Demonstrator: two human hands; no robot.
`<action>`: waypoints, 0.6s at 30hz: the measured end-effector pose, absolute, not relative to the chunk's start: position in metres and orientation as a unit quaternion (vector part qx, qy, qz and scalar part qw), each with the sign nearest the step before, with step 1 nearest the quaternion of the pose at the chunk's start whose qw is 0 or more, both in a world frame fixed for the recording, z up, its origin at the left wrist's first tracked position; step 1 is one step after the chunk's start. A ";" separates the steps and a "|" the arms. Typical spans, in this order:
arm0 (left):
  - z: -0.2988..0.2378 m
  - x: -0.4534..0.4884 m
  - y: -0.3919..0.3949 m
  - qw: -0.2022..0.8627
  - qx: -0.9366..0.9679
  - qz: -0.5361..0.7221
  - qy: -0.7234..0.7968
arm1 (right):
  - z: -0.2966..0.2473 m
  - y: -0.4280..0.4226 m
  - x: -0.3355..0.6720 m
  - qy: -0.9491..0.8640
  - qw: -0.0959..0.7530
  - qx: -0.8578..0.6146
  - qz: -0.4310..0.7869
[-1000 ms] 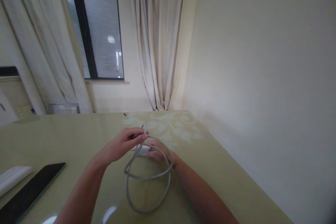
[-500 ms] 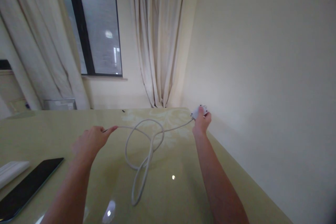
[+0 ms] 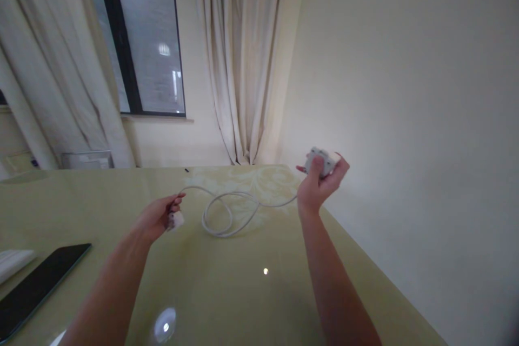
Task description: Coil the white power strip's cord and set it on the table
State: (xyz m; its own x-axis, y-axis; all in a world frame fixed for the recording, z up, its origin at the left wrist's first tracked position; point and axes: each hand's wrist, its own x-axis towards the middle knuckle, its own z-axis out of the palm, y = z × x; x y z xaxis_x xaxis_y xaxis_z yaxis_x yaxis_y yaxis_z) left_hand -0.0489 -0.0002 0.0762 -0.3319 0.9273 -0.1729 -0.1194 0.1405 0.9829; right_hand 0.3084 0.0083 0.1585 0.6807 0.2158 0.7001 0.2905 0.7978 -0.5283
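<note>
While left hand (image 3: 154, 217) grips cable (image 3: 224, 235), looped between, right hand (image 3: 318, 189) clasped round pale block (image 3: 325, 160)

Your light is dim and even, with only faint, soft shadows on the glossy tabletop (image 3: 227, 292), where you get glare as a bright oval (image 3: 165, 325) near the lower edge and a small white spot (image 3: 265, 271). Pale reflections show in your window pane (image 3: 148, 27), and the wall (image 3: 385, 92) darkens toward your right-hand corners. Wide-angle distortion tilts your window, and fine detail on your right hand (image 3: 320, 181) looks smeared.
</note>
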 end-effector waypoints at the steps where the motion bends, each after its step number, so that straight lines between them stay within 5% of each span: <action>1: 0.077 -0.040 0.001 0.487 0.345 0.562 0.573 | 0.159 0.001 0.296 -0.454 0.832 -0.318 0.006; 9: 0.061 0.025 -0.002 0.526 0.432 0.516 0.520 | 0.112 0.008 0.226 -0.675 0.527 -0.379 0.352; 18: 0.024 0.020 0.022 0.339 0.492 0.489 0.635 | 0.043 0.037 0.209 -0.640 0.425 -0.474 0.430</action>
